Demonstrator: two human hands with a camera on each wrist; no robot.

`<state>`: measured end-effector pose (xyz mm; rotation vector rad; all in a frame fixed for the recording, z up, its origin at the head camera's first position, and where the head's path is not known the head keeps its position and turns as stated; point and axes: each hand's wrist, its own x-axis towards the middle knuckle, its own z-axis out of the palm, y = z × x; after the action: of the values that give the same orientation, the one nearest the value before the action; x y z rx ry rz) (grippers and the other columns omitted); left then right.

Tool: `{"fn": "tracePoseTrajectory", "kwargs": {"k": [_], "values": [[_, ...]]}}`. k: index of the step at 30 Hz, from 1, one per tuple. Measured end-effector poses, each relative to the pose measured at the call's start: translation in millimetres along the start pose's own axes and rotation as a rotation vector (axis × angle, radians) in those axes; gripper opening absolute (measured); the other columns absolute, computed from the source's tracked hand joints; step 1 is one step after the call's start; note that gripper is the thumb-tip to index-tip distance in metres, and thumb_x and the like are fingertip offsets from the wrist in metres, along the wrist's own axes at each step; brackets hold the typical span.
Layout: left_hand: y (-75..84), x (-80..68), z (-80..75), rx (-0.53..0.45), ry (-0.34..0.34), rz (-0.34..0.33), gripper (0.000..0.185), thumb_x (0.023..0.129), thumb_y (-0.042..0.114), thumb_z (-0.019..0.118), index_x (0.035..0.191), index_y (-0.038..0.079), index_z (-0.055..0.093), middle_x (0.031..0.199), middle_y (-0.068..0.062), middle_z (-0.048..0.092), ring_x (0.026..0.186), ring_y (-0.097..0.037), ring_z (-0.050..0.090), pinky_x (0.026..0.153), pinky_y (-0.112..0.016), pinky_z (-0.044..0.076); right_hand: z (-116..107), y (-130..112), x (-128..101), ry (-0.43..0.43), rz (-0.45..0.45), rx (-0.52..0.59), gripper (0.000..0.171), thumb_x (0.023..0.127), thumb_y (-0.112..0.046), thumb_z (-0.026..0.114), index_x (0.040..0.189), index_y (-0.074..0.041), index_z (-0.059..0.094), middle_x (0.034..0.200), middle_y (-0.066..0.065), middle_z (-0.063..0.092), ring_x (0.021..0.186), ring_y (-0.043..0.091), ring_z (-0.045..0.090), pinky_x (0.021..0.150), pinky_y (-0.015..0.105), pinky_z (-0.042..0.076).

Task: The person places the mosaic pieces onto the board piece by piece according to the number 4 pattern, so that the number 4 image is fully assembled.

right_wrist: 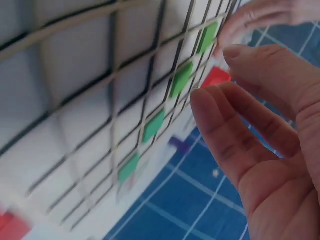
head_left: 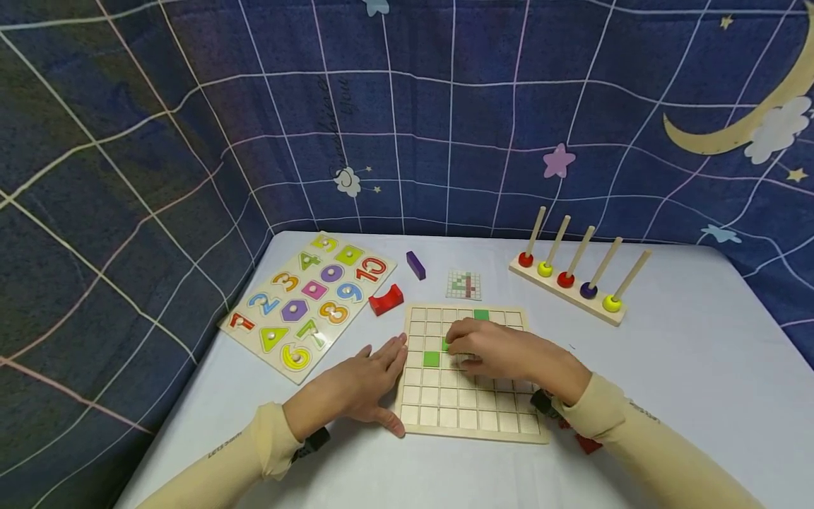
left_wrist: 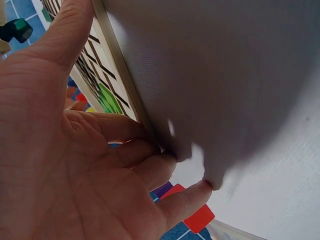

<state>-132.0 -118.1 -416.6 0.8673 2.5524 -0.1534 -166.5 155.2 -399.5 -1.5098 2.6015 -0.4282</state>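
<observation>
Placement of flat green square tiles was, in my judgement, the step in hand. Through the right wrist view I counted four, set corner to corner in a diagonal on the pale square wooden grid board, which lay at lower centre of the head frame. The right hand hung over the board's upper part, fingers bent, thumb and forefinger parted; I saw no tile between them. The left hand gripped nothing, its fingers extended to the board's left edge and its thumb at the lower left corner. I rated that bracing sound, since a shifted board would spoil alignment.

A small printed grid card lay near the frame's centre, just beyond the board. I judged that cells were best counted against it before release. Good practice called for lowering each tile square to its cell, pressing lightly, then lifting clear of neighbours. Whether every tile sat flush I could not tell.
</observation>
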Motion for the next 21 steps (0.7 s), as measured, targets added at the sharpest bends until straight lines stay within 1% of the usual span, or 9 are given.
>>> {"fn": "tracePoseTrajectory", "kwargs": {"k": [5, 7, 9, 11, 13, 14, 17, 21], "values": [[-0.2, 0.1, -1.6, 0.009, 0.0, -0.002, 0.134, 0.074, 0.081, 0.078, 0.17, 0.005, 0.024, 0.182, -0.011, 0.014, 0.169, -0.023, 0.018, 0.133, -0.051, 0.033, -10.0, 9.0, -35.7, 0.024, 0.068, -0.008, 0.016, 0.091, -0.003, 0.083, 0.107, -0.004, 0.081, 0.117, 0.011, 0.074, 0.108, 0.023, 0.069, 0.091, 0.035, 0.064], [-0.2, 0.2, -2.2, 0.007, 0.001, -0.001, 0.134, 0.074, 0.08, 0.078, 0.17, 0.004, 0.024, 0.182, -0.012, 0.014, 0.169, -0.023, 0.019, 0.133, -0.051, 0.033, -12.5, 11.9, -51.6, 0.024, 0.096, 0.017, 0.013, 0.091, -0.004, 0.084, 0.103, -0.007, 0.081, 0.111, 0.007, 0.073, 0.101, 0.019, 0.068, 0.087, 0.032, 0.064], [-0.1, 0.2, -2.7, 0.005, 0.003, 0.004, 0.134, 0.074, 0.08, 0.078, 0.17, 0.003, 0.024, 0.182, -0.013, 0.014, 0.169, -0.024, 0.019, 0.132, -0.051, 0.033, -13.9, 13.7, -67.5, 0.003, 0.131, 0.057, 0.01, 0.091, -0.005, 0.084, 0.097, -0.011, 0.08, 0.103, 0.001, 0.069, 0.092, 0.011, 0.063, 0.079, 0.026, 0.061], [-0.1, 0.3, -2.7, 0.003, 0.004, 0.008, 0.134, 0.075, 0.08, 0.078, 0.17, 0.003, 0.024, 0.182, -0.013, 0.014, 0.169, -0.025, 0.019, 0.132, -0.052, 0.033, -14.1, 14.2, -82.1, -0.038, 0.174, 0.096, 0.012, 0.091, -0.008, 0.084, 0.092, -0.017, 0.077, 0.096, -0.006, 0.063, 0.085, 0.005, 0.055, 0.073, 0.021, 0.055], [-0.2, 0.3, -3.0, -0.002, 0.002, 0.008, 0.134, 0.075, 0.079, 0.079, 0.17, 0.003, 0.024, 0.182, -0.013, 0.014, 0.169, -0.025, 0.019, 0.133, -0.052, 0.033, -12.6, 13.4, -94.5, -0.084, 0.204, 0.122, 0.016, 0.091, -0.011, 0.085, 0.089, -0.021, 0.073, 0.092, -0.01, 0.058, 0.081, 0.001, 0.05, 0.069, 0.019, 0.048], [-0.2, 0.3, -3.1, -0.004, 0.0, 0.006, 0.134, 0.075, 0.079, 0.079, 0.17, 0.003, 0.024, 0.182, -0.013, 0.014, 0.169, -0.025, 0.019, 0.133, -0.052, 0.033, -11.4, 12.7, -99.9, -0.103, 0.216, 0.129, 0.017, 0.091, -0.013, 0.086, 0.089, -0.022, 0.072, 0.092, -0.011, 0.057, 0.081, 0.0, 0.048, 0.069, 0.018, 0.047], [0.0, 0.0, -3.5, -0.011, -0.003, 0.003, 0.134, 0.074, 0.079, 0.08, 0.17, 0.003, 0.024, 0.182, -0.013, 0.014, 0.169, -0.025, 0.019, 0.133, -0.052, 0.032, -6.4, 9.8, -112.5, -0.146, 0.238, 0.158, 0.016, 0.089, -0.015, 0.088, 0.093, -0.023, 0.074, 0.095, -0.012, 0.059, 0.084, 0.0, 0.049, 0.071, 0.018, 0.049], [0.6, -0.1, -2.7, -0.014, -0.002, 0.011, 0.134, 0.075, 0.079, 0.079, 0.17, 0.002, 0.024, 0.182, -0.013, 0.015, 0.169, -0.025, 0.019, 0.132, -0.053, 0.033, -0.8, 4.8, -122.1, -0.176, 0.289, 0.148, 0.019, 0.087, -0.017, 0.09, 0.1, -0.022, 0.078, 0.103, -0.01, 0.064, 0.091, 0.003, 0.053, 0.077, 0.022, 0.058]]}}
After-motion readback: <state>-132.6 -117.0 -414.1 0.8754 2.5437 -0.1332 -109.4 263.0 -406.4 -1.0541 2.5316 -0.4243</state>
